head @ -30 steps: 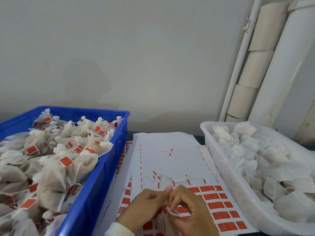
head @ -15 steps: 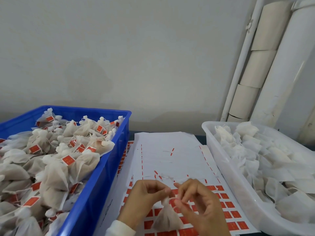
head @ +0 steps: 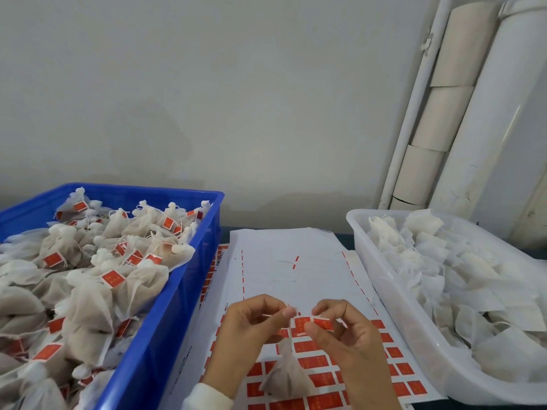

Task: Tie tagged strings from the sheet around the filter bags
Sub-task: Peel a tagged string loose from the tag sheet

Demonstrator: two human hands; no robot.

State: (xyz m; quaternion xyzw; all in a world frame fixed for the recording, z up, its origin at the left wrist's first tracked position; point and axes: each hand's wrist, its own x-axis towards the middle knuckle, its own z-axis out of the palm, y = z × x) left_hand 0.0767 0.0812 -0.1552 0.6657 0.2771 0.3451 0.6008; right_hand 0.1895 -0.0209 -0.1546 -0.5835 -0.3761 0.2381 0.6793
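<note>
A filled filter bag hangs by its gathered neck between my hands, above the white sheet of orange tags. My left hand pinches the bag's neck and a white string end. My right hand pinches the other end with an orange tag at its fingertips. The string runs taut between the two hands. Rows of orange tags remain on the near part of the sheet, partly hidden by my hands.
A blue crate on the left is heaped with tied, tagged bags. A white tub on the right holds untied filter bags. Pale rolls and pipes lean in the back right corner against the wall.
Both hands rose and drew apart, pulling the string ends sideways. The bag, hidden low between the hands a second ago, now hangs in plain sight below them.
</note>
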